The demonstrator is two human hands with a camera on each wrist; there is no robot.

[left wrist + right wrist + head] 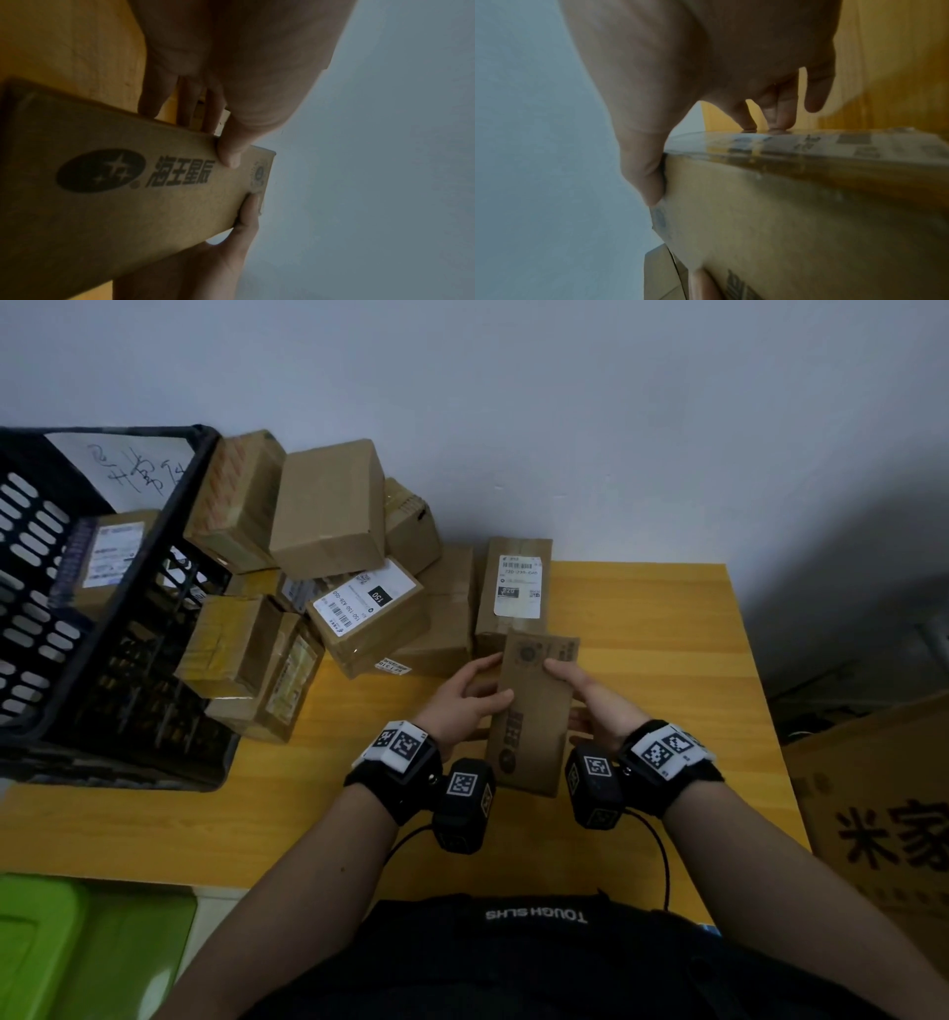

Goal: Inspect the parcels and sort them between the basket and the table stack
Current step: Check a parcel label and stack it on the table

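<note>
A long brown printed parcel (534, 711) is held above the yellow table (667, 690), lengthwise away from me. My left hand (470, 693) grips its left side, thumb on top. My right hand (580, 690) grips its right side, thumb near the far top edge. In the left wrist view the parcel (123, 203) shows a dark oval logo, with the thumb (231, 150) pressed on its face. In the right wrist view the parcel (795, 213) fills the lower right, thumb on top and fingers along its taped side. A black slotted basket (169, 516) stands at the left with a labelled parcel (110, 552) inside.
A loose pile of cardboard parcels (328, 505) leans between the basket and the wall. An upright labelled box (516, 593) stands just beyond the held parcel. A big printed carton (883, 814) sits off the table's right edge, a green bin (77, 947) at lower left.
</note>
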